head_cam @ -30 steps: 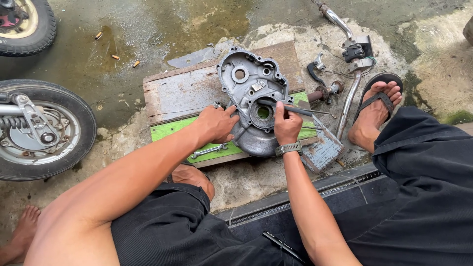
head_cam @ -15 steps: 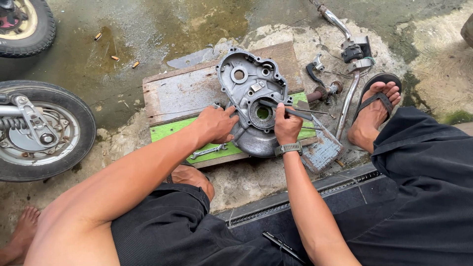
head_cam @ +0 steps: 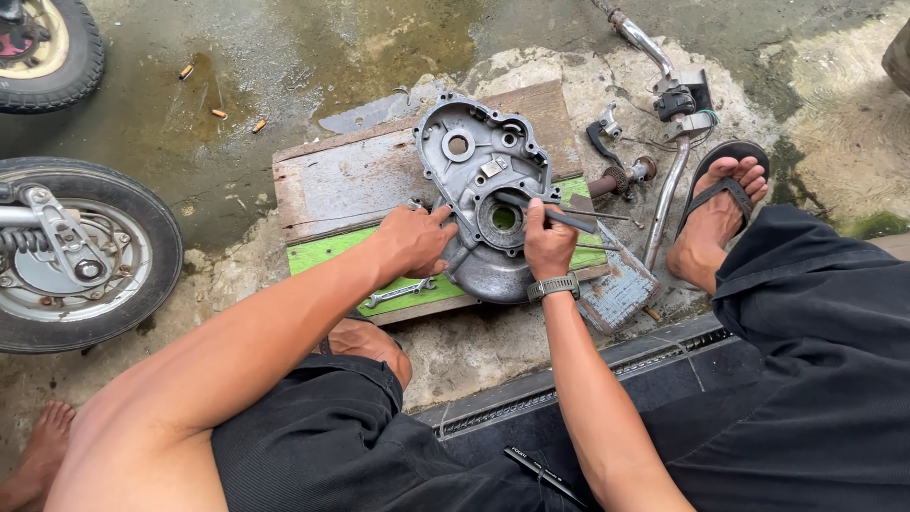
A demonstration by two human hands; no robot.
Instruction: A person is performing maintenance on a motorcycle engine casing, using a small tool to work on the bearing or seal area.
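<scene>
Both hands (head_cam: 417, 242) (head_cam: 547, 242) grip grey engine cover (head_cam: 474, 166).

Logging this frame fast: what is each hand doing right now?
Left hand: closed, gripping the grey cast-metal engine cover at its edge.
Right hand: closed on a thin dark metal tool.
</scene>
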